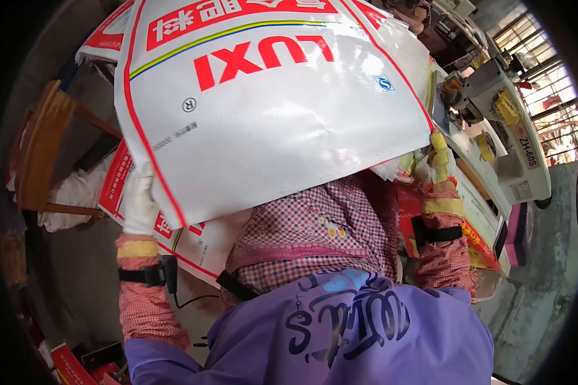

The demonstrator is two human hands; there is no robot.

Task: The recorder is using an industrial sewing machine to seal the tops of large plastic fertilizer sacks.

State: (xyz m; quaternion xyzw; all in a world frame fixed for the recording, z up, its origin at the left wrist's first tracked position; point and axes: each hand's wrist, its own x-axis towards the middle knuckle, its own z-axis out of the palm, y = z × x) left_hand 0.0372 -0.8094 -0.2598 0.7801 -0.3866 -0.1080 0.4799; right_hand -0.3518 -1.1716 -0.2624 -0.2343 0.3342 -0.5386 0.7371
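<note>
A large white woven plastic sack (270,144) with red edge stripes and red print spreads out in front of me, above my lap. My left hand (139,202), in a white glove, is closed on the sack's near left edge, its fingertips partly hidden. At the near right corner, my right hand (438,162) pinches the sack's edge; yellow wraps cover its fingers. Another printed sack (202,250) lies lower down, beneath my left hand and beside the checked apron (295,228). Both wrists carry black straps.
On the right stands a white sewing machine (510,138) with yellow thread spools (485,147). A wooden chair (42,151) is at the left, near a crumpled white cloth or sack (74,202). More sacks (106,35) lie at the far left. A barred window (539,70) is at the far right.
</note>
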